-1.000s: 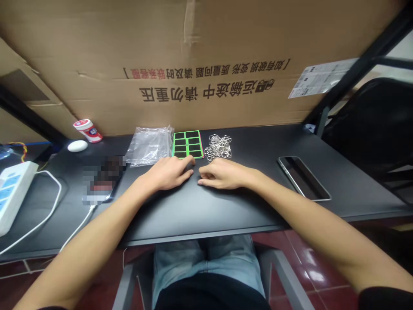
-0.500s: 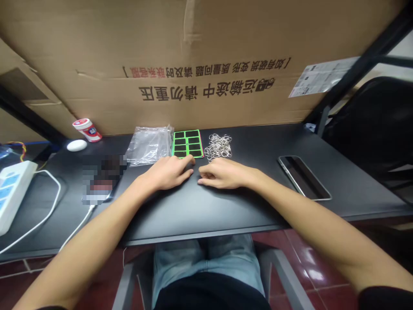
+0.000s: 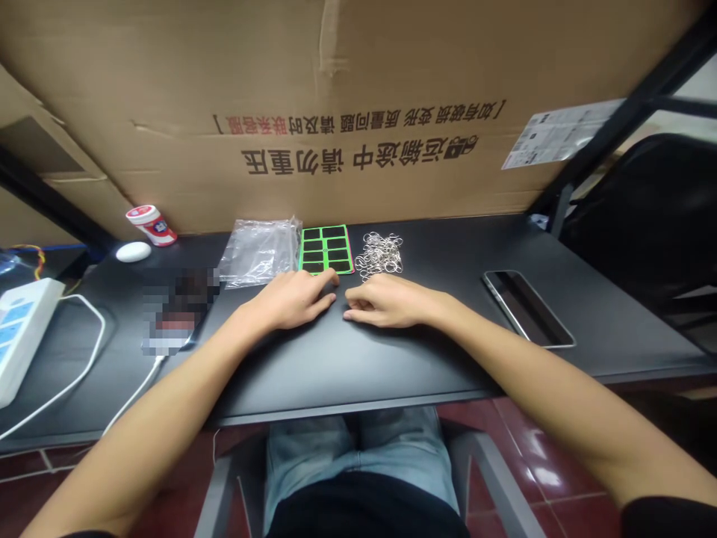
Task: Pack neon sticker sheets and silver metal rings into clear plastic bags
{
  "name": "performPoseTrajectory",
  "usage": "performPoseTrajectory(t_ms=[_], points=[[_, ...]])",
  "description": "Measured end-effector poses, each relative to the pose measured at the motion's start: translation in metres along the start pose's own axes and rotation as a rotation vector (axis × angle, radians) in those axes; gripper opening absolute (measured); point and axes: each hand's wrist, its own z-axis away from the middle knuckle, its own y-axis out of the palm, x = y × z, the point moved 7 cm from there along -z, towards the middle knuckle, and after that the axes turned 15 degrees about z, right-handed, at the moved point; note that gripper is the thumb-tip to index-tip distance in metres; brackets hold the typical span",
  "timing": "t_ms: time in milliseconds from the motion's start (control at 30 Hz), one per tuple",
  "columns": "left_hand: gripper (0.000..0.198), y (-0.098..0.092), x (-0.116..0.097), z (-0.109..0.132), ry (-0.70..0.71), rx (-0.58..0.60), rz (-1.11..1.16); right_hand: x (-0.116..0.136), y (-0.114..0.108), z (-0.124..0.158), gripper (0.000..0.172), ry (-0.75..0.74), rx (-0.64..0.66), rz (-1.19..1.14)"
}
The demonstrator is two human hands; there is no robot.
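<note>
Left hand (image 3: 291,301) and right hand (image 3: 389,302) lie palm-down on the matte black surface (image 3: 280,366), close together, fingers loosely curled and neither holding anything. Just ahead of the left hand's fingertips, touching or almost touching them, sits a flat bright-green-framed sheet of black rectangular pads (image 3: 325,250). It looks thin and light, so the green border is probably the best place to take hold, perhaps lifting from an edge, since it lies flat against the surface. Ahead of the right hand lies a loose heap of thin silver wire rings (image 3: 379,254), near but not touching the fingers. These should be light, springy and slippery, and likely to snag one another, so a fingertip pinch at the heap's edge seems the safest way to take one. Further left of the left hand is a crumpled clear plastic bag (image 3: 258,254); well right of the right hand, a black smartphone (image 3: 526,308) lies flat.
</note>
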Motion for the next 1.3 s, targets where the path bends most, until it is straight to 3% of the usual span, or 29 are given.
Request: performPoseTrajectory(t_ms=[1300], points=[[0.045,-0.0027,-0.0033,0.0009,0.019,0.011,0.002,-0.0019,0.0022,-0.0005,0.035,-0.016,-0.015,-0.003]])
